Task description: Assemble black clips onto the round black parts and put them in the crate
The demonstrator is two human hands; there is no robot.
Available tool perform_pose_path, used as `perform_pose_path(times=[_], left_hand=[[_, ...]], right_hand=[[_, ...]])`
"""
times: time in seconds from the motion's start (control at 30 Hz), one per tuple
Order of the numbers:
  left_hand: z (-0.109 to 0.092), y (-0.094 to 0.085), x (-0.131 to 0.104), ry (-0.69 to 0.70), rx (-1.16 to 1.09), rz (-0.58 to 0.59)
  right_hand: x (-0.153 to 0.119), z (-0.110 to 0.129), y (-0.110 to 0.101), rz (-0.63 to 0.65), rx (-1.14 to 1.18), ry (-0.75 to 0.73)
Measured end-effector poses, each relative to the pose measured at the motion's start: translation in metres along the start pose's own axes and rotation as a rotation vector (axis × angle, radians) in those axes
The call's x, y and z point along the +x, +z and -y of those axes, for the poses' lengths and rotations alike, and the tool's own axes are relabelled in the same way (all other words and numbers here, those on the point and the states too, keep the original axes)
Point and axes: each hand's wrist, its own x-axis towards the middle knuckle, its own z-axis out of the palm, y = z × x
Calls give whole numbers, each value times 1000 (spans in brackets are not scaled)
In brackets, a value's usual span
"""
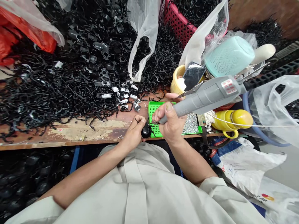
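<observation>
My right hand (171,123) is closed round a grey electric screwdriver (205,96), held slanting above the bench, with its tip end pointing left and down. The fingers hide the tip. A small black rounded plastic part (146,130) is gripped by my left hand (135,132) at the bench's front edge. Just right of that part lies a bright green perforated tray (153,109), partly covered by my right hand. Many tiny silvery screws (190,123) fill the tray's right side.
Black plastic pieces (58,90) are heaped across the bench (98,132), with white bits (125,96) among them. A yellow pot (177,79) holding a phone (193,74), a yellow mug (233,119), a pale blue perforated basket (230,57) and a pink basket (179,23) stand to the right.
</observation>
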Motion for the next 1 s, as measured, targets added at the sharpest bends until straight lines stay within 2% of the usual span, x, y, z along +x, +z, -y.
perform_pose_path(times=[0.17,0.3,0.47,0.53,0.6,0.73,0.8,0.9,1.0], left_hand=[[-2,0,-3,38,57,-42],[-6,2,-5,98,109,-24],[-5,1,-7,86,96,-8],[-3,-1,-7,91,99,39],[-1,-3,-7,110,73,92],[-1,-5,-4,84,-27,125],[-2,-4,-2,57,-19,110],[-4,-2,-2,42,31,69],[-4,-1,-2,37,62,28]], right_hand=[[-2,-5,1,48,-39,74],[-7,-10,4,59,-39,64],[-8,-6,0,67,-51,92],[-2,0,-11,90,-84,124],[9,6,-29,61,-151,99],[33,6,-70,-155,-341,-98],[41,0,-85,-226,-408,-129],[46,-10,-93,-248,-438,-112],[45,-15,-91,-219,-439,-95]])
